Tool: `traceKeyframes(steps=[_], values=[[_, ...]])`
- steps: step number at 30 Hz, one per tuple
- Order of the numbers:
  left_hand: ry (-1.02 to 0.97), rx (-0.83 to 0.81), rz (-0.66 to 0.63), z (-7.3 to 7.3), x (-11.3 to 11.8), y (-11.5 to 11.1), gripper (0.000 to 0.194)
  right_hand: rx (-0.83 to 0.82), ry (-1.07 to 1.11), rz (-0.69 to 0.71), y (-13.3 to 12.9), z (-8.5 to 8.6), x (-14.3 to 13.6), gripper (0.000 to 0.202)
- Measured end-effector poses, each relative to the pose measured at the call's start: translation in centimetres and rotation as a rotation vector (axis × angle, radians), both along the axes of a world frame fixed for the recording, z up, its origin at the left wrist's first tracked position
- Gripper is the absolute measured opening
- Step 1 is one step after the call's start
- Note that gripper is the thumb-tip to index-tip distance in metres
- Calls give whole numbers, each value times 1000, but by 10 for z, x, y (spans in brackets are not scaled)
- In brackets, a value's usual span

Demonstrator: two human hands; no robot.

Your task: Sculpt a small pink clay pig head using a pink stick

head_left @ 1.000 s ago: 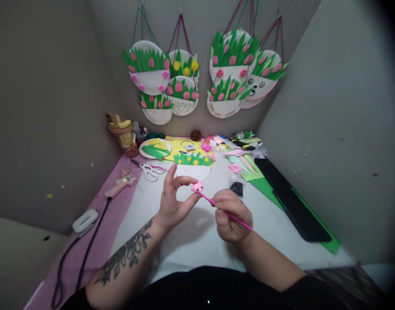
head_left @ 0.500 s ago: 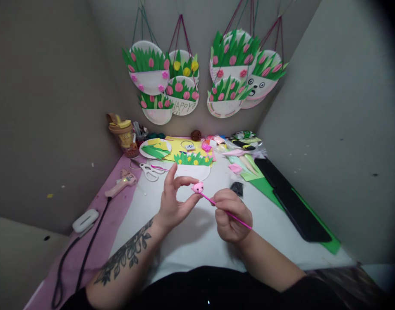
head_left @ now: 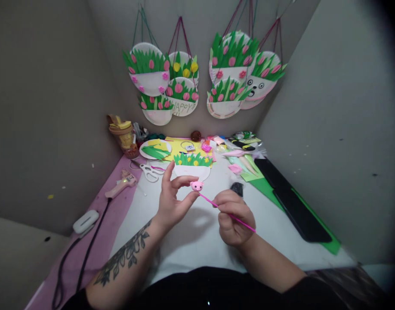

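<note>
Between the thumb and index finger of my left hand is a small pink pig head with dark eyes, facing me. My right hand pinches a thin bright pink stick. The stick slants up to the left, its tip at the underside of the pig head by my left thumb. Just beyond my hands lies a white half plate with green paper grass and yellow flowers. A small black packet rests behind my right hand.
At left are a pink glue gun with a black cord, white scissors and a white case. A long black object lies at right on green sheets. Decorated plates hang on the back wall beyond a cup.
The pig head has turned so its face shows more squarely. My right hand has shifted slightly right and down with the stick.
</note>
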State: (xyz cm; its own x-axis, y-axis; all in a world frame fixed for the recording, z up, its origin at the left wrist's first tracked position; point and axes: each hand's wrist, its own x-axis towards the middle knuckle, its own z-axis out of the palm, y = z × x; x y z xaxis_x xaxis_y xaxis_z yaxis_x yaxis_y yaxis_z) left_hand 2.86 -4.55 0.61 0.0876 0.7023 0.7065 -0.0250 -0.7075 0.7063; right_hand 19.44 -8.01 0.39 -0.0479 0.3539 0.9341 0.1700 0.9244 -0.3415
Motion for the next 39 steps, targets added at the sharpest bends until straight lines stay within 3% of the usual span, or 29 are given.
traceKeyframes(steps=[7,14,18,23,32,39], values=[[-203,-248,-95,-3,-4,15,91,20,82,-67,6,-3,-1,27],[-205,-349,45,-28,-20,56,100,-150,217,-146,17,-7,-3,15],[-220,-358,77,-36,-26,68,99,-179,200,-174,22,-11,-4,10],[-313,-404,53,-28,-24,65,101,-193,184,-178,26,-16,-5,9],[-334,-284,-23,-4,-17,35,99,-213,202,-162,24,-18,-6,10],[-316,-235,-73,1,-16,26,91,-184,143,-165,14,-11,-6,18]])
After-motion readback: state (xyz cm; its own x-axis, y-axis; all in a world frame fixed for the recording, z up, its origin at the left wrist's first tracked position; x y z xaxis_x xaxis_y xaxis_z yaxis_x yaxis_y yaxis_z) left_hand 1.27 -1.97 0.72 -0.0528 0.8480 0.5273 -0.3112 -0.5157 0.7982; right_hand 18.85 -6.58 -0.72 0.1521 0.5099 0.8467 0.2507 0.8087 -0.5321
